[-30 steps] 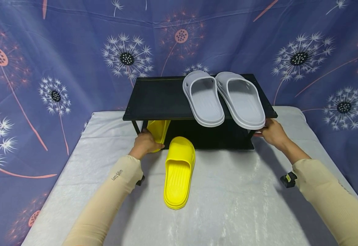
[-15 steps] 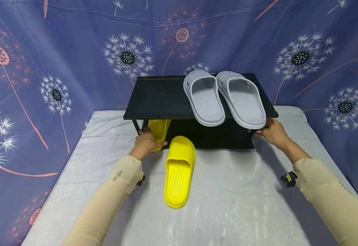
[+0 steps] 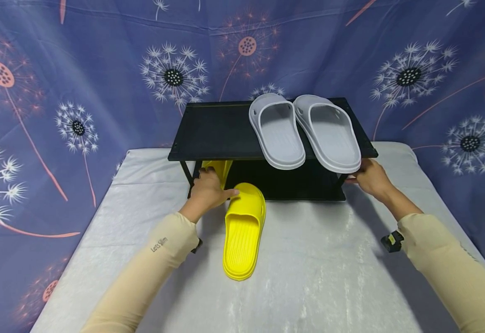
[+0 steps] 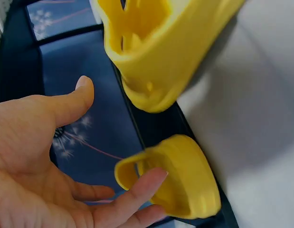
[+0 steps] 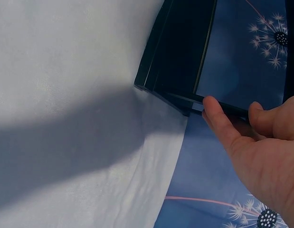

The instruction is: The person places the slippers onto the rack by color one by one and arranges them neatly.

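Note:
A black two-tier shoe rack (image 3: pixel 213 134) stands on the white cloth. Two grey slippers (image 3: pixel 281 141) sit side by side on its top board, toes to the back. One yellow slipper (image 4: pixel 189 180) is on the lower tier at the left, partly hidden by the top board and my left hand (image 3: pixel 209 190). That hand is spread at the rack's left front, fingers beside this slipper and thumb apart. Another yellow slipper (image 3: pixel 244 231) lies in front of the rack, my thumb overlapping its toe end in the head view. My right hand (image 5: pixel 260 142) pinches the rack's right-side leg (image 5: pixel 222 105).
The white-covered table (image 3: pixel 317 268) spreads out in front of the rack. Behind it hangs a blue dandelion-print cloth (image 3: pixel 113 74). Small black wrist cameras are strapped under both beige sleeves (image 3: pixel 442 259).
My left hand has moved off the rear yellow slipper, shifting right and opening, its thumb now over the front slipper's toe. The right hand keeps its place on the rack.

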Available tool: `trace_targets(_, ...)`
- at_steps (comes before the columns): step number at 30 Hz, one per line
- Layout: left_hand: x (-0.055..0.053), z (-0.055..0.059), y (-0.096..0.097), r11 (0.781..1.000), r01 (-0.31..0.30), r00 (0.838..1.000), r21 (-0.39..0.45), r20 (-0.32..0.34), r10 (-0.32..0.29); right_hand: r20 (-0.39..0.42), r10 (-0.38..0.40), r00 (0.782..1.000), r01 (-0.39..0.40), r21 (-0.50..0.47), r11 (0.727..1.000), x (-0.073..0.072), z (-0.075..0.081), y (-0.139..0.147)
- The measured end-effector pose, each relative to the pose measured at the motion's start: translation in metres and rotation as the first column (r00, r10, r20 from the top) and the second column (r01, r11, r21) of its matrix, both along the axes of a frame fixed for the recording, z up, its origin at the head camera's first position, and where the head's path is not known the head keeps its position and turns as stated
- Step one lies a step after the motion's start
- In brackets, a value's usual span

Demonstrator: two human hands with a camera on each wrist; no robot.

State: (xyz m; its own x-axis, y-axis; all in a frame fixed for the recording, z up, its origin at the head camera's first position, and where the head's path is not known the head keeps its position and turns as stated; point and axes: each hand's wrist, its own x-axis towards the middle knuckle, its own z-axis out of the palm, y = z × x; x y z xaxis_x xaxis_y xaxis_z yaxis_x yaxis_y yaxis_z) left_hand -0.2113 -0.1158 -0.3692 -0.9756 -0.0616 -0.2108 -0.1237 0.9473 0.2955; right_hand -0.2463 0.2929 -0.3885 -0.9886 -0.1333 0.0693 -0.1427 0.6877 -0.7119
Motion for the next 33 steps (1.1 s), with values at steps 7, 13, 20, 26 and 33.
trace_targets(7,0.010,0.009,0.015,0.998,0.055,0.998,0.016,-0.027,-0.054,-0.027,-0.010,1.000,0.011,0.044,0.999,0.001,0.001,0.002)
trace_targets(13,0.018,0.007,0.023,0.994,0.084,0.996,0.069,-0.047,-0.081,-0.047,-0.010,0.999,0.013,0.058,0.998,0.002,0.002,0.002)
trace_targets(20,0.027,0.005,0.031,0.989,0.109,0.994,0.102,-0.024,-0.107,-0.052,-0.016,0.999,0.019,0.052,0.998,0.002,0.001,0.002)
trace_targets(26,0.032,0.006,0.035,0.987,0.122,0.992,0.104,-0.024,-0.120,-0.051,-0.019,0.999,0.021,0.050,0.999,0.001,0.001,0.002)
trace_targets(33,0.037,0.004,0.035,0.989,0.121,0.992,0.085,-0.033,-0.118,-0.037,-0.024,0.999,0.026,0.057,0.998,0.001,0.001,0.001)
